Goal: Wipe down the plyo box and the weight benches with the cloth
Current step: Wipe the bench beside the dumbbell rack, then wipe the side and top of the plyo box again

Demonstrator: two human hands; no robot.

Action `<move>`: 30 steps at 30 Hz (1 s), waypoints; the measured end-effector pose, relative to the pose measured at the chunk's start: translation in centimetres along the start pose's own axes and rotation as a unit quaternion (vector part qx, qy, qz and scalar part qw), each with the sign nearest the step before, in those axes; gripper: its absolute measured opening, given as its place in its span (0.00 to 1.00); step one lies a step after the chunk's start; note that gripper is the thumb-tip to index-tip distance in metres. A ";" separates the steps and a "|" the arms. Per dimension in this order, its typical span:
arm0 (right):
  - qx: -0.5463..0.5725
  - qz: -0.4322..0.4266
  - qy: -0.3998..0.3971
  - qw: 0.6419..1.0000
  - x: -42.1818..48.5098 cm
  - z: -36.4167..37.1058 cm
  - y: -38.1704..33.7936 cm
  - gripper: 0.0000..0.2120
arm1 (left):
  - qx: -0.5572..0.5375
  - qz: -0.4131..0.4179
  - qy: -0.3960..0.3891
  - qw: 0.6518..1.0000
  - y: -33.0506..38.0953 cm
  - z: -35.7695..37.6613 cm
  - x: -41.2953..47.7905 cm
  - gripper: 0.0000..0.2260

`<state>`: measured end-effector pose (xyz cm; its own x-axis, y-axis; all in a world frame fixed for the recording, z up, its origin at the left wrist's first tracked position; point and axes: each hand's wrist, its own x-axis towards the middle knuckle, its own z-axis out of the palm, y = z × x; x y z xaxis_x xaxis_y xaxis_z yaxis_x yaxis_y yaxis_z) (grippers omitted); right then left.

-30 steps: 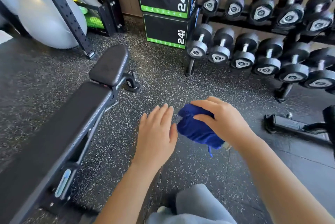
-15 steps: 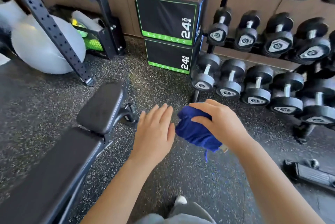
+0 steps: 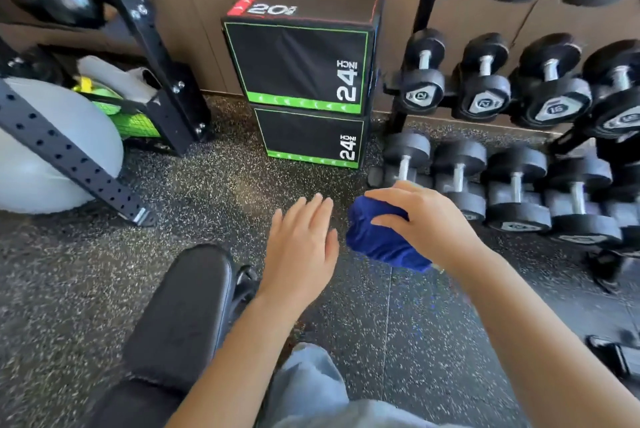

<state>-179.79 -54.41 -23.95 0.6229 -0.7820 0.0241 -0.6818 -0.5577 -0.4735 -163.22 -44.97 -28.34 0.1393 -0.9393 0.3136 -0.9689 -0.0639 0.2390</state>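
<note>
Since the wiping has to start somewhere, I am facing the wall across the speckled rubber floor, where the gear is parked out of the walkway. To my right the dumbbell rack lines that wall; it is no part of my job. Straight ahead, between it and the black steel frame, two boxes are stacked against the wall. The upper plyo box sits squarely on the lower one, which leaves its top and both fronts open to a wipe. Nearer, at my lower left, the weight bench runs toward me, its padded end just beside my left forearm.

My left hand hangs over the floor, palm down, fingers straight and together, holding nothing; I judge it is free to steady whatever I clean. My right hand is curled round the blue cloth, bunched into a thick wad so that it makes a firm pad. The cloth is in the air, near my left hand, well apart from the boxes and touching no surface, so no wiping is under way.
</note>
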 end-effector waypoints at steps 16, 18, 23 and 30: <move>0.024 0.058 0.074 0.995 26.5 -2.4 5.1 0.15 | -0.028 0.053 -0.020 0.998 -10.7 6.4 26.4 0.19; 0.024 0.055 0.082 0.995 30.3 -3.1 7.3 0.14 | -0.016 0.066 -0.013 0.998 -10.9 7.8 30.8 0.19; 0.028 0.050 0.072 0.996 39.2 -5.3 11.8 0.14 | -0.006 0.067 -0.014 0.998 -11.6 10.0 40.6 0.19; 0.041 0.041 0.082 0.995 49.5 -7.1 15.8 0.13 | -0.014 0.071 -0.044 0.996 -13.3 12.5 50.5 0.20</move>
<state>-162.45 -103.90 -24.00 0.4902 -0.8629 0.1225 -0.6903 -0.4702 -0.5499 -145.89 -95.78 -27.18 -0.0178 -0.9641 0.2650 -0.9711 0.0797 0.2248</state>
